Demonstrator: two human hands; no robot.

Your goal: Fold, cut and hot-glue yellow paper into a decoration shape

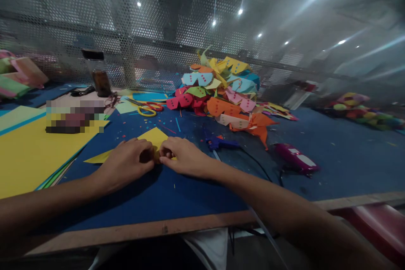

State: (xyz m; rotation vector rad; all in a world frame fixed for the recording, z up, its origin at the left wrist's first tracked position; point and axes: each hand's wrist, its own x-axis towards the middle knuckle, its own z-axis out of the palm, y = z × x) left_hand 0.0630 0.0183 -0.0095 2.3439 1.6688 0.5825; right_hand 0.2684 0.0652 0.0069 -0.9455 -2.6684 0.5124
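A piece of yellow paper (155,135) lies on the blue tabletop in front of me, with a pointed corner up and another point out to the left. My left hand (128,158) is closed on its lower edge, thumb and fingertips pinched together. Close beside it, my right hand (182,156) pinches the same paper with curled fingers. The two sets of fingertips nearly meet and hide the paper's middle. Beyond the hands lie scissors (147,111) with yellow and red handles. To the right rests a blue glue gun (221,142) with a black cord.
A heap of folded, dotted paper butterfly-like shapes (221,93) stands at the back. Stacked coloured sheets (25,152) lie left, near a blurred-out object (76,117) and a dark-lidded bottle (100,76). A purple device (295,158) sits right. Paper scraps dot the blue table (196,196).
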